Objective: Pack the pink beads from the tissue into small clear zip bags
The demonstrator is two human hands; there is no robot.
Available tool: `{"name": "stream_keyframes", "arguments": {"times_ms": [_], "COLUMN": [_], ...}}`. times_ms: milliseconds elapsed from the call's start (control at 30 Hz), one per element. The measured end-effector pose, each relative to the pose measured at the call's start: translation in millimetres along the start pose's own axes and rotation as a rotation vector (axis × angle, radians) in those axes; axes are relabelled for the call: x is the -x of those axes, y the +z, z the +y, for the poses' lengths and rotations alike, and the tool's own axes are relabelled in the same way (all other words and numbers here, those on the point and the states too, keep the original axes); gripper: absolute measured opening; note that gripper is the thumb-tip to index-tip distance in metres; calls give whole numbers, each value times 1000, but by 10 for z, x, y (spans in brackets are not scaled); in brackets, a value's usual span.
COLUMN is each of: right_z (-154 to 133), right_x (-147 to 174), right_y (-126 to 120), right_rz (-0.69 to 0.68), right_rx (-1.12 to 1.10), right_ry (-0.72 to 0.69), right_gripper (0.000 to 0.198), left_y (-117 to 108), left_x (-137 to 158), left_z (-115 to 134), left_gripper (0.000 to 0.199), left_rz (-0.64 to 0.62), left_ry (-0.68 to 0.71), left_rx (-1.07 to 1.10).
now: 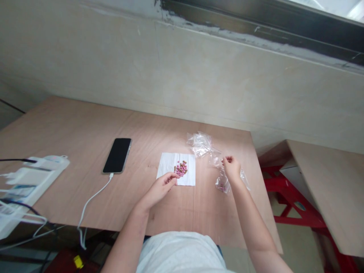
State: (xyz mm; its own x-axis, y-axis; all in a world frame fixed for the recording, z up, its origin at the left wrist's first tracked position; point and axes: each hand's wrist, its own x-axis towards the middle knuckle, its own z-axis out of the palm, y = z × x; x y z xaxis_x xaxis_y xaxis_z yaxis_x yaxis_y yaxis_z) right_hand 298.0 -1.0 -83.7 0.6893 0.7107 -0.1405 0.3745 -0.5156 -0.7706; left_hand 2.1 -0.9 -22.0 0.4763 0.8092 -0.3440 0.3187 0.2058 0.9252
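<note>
A pale plywood tabletop point(71, 129) stands against a cream wall — a red stool point(287, 197) beside it. A charging phone point(117, 155) and power strip point(34, 174) lie left. The left hand point(159, 187) pinches at pink capsules point(181, 168) on a white tissue point(178, 167); the right hand point(231, 167) grips a small clear bag point(223, 184) — spare bags point(200, 143) behind.

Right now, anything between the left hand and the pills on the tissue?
Nothing visible. The left hand rests at the near edge of the white tissue, and the pink pills lie just beyond its fingers, with only bare tissue between.
</note>
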Motion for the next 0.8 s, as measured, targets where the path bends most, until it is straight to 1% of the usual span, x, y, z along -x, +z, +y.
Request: {"name": "stream_keyframes", "arguments": {"times_ms": [67,133,167,233,267,333,400,467,533,567,633,700,800], "right_z": [91,191,237,310,333,341,282,148,-36,-131,-292,-392,-459], "right_x": [240,512,637,831,897,989,1072,1189,1341,1420,1555,1634,1648], "right_y": [-22,-11,3,25,25,-7,-71,-133,-156,-148,-102,-41,13], "right_rz": [-2,7,13,14,14,9,-25,-101,-188,-251,-358,-428,-484], "right_rx": [71,225,248,218,182,91,-27,-170,-288,-300,-340,-372,-373], "right_ry": [-25,-163,-227,-293,-294,-240,-164,-136,-184,-230,-340,-400,-398], "right_gripper": [24,33,38,39,40,40,37,34,31,29,27,28,24], "left_y": [-2,5,12,33,47,86,147,233,326,364,406,389,293], "left_x": [1,-7,-12,-16,-13,2,19,26,14,2,-24,-38,-13], "left_z": [-27,-47,-52,-53,-50,-37,-14,20,58,74,92,82,41], "left_gripper": [26,26,26,26,25,25,26,28,32,32,31,27,22], "left_rz": [-11,-23,-26,-45,-59,-88,-121,-170,-224,-241,-237,-214,-190], "left_ry": [-5,-11,-11,-6,-3,3,13,23,27,30,41,49,23], "left_rx": [-9,-26,-33,-45,-50,-59,-52,-14,53,88,129,135,151]}}
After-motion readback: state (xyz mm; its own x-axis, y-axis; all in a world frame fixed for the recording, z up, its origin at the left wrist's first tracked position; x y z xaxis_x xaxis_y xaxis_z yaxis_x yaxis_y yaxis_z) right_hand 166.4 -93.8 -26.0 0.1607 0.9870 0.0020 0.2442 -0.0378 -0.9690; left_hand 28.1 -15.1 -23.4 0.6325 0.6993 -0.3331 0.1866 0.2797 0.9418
